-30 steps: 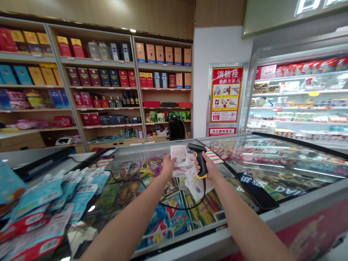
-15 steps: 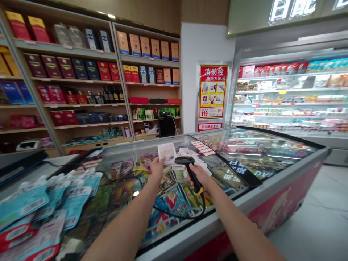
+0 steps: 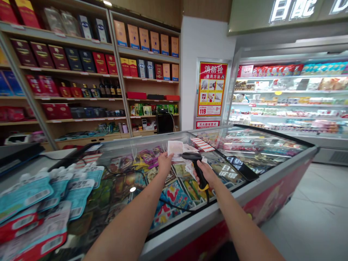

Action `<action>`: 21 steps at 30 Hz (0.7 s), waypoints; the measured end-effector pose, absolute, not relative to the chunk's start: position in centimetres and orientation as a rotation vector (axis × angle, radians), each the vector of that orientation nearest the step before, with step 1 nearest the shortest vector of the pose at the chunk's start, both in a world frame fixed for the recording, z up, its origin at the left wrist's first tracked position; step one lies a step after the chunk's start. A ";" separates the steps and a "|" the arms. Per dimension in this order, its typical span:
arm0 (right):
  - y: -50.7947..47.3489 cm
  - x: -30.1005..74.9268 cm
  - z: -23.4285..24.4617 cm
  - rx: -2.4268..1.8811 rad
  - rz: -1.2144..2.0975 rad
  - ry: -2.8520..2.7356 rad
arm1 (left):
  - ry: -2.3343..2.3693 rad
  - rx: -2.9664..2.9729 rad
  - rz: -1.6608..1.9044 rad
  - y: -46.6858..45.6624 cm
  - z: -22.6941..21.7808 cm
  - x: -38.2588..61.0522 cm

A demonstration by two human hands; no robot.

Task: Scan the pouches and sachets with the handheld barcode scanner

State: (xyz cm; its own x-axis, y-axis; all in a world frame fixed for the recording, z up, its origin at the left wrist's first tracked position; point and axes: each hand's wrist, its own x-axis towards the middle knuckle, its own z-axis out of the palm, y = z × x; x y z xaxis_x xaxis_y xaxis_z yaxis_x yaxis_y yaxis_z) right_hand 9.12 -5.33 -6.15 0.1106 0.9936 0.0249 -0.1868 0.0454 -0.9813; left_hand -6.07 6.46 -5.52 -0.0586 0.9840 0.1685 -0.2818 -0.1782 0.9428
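Note:
My right hand [image 3: 206,173] is wrapped round the handle of a black and yellow barcode scanner [image 3: 191,156], its head turned left. My left hand [image 3: 164,162] pinches a small pale packet [image 3: 175,148] by its lower edge, in front of the scanner's head. What is printed on the packet is too blurred to read. More pale packets [image 3: 190,148] lie on the freezer's glass lid behind and under the scanner, partly hidden by it. From the handle's base a black cable [image 3: 178,208] loops down and left across the glass.
A chest freezer [image 3: 163,250] with a glass top stretches before me, bagged goods inside. Blue and red spouted pouches [image 3: 77,197] lie at the left. Shelves of boxed goods [image 3: 78,72] stand behind, and a lit chilled display [image 3: 296,92] at the right.
Both hands, with the packet and the scanner, have shifted slightly right in view. The packet is now closer to the scanner's head. The camera view has also moved a little.

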 end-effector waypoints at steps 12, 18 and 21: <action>-5.6 8.9 -5.5 -1.123 1.228 -1.035 | 0.900 1.156 1.509 6.6 -6.0 -6.3; -5.5 9.0 -5.7 -1.108 1.253 -1.032 | 0.928 1.173 1.501 7.1 -6.5 -6.2; -5.5 9.0 -5.9 -1.108 1.253 -1.027 | 0.961 1.154 1.498 7.3 -6.4 -6.2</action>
